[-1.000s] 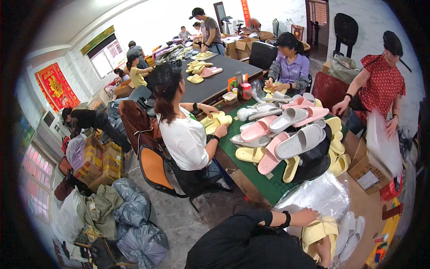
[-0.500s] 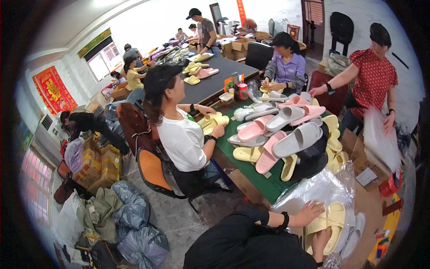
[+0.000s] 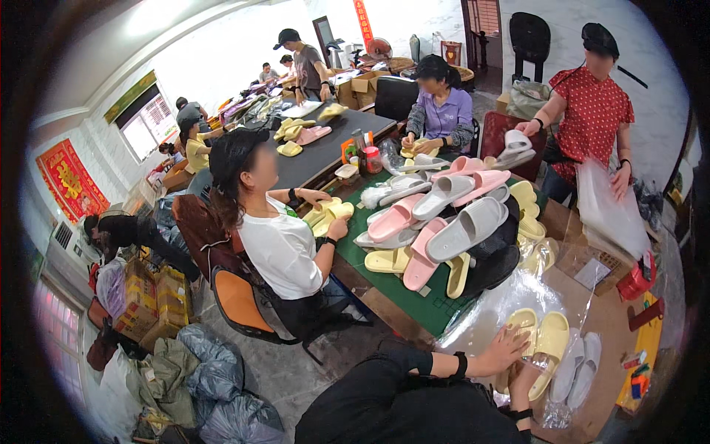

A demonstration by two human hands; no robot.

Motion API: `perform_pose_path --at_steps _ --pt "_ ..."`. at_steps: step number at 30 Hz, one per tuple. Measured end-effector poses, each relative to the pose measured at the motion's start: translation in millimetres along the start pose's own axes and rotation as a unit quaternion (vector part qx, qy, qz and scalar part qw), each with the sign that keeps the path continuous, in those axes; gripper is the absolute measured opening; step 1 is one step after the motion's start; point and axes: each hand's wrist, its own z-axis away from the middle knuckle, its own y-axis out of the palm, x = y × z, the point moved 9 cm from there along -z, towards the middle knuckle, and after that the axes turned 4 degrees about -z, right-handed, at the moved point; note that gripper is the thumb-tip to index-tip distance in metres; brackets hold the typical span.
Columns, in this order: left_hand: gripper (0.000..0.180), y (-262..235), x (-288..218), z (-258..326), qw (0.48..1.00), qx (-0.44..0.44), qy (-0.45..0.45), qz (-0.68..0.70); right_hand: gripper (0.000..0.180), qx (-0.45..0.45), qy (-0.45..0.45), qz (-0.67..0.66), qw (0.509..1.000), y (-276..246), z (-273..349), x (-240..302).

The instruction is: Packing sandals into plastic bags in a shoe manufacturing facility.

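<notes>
The left hand [image 3: 506,348] lies flat on a yellow slipper [image 3: 551,344] inside a clear bag [image 3: 510,292], the right hand [image 3: 526,381] grips its near edge; bagging seems underway, next needs steady pushing.

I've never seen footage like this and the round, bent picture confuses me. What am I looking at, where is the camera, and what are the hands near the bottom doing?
There is no machine here: a person wears a wide fisheye camera on the head, looking down, so straight edges curve near the rim. The dark sleeves at the lower edge are that person's own arms. The left hand rests on a pair of yellow slippers, and the right hand touches them from below; neither clearly grips them. Clear plastic wrap lies beside them on the brown table, with pale grey slippers to the right. Further back a heap of pink, grey and yellow slippers sits on a green mat. Other people work around the tables.
</notes>
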Motion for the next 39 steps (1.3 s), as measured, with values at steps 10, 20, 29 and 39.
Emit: perform_pose_path --at_steps 10,20,29,39 --pt "0.041 -6.6 -6.2 2.2 0.999 -0.040 0.020 0.018 0.031 -0.009 -0.093 0.046 0.995 6.9 -11.8 40.9" --pt "0.045 -9.4 -25.2 -0.2 0.970 0.149 0.144 0.131 0.032 -0.006 -0.071 -0.205 0.976 -27.3 -6.0 -23.7" --pt "0.087 -15.3 102.3 11.6 0.898 -0.172 -0.366 0.174 0.032 -0.001 -0.018 -0.411 0.912 36.5 -41.2 10.9" --pt "0.050 93.3 104.9 42.0 0.648 0.025 -0.400 0.648 0.034 -0.045 -0.091 -0.397 0.912 22.7 -29.6 47.6"
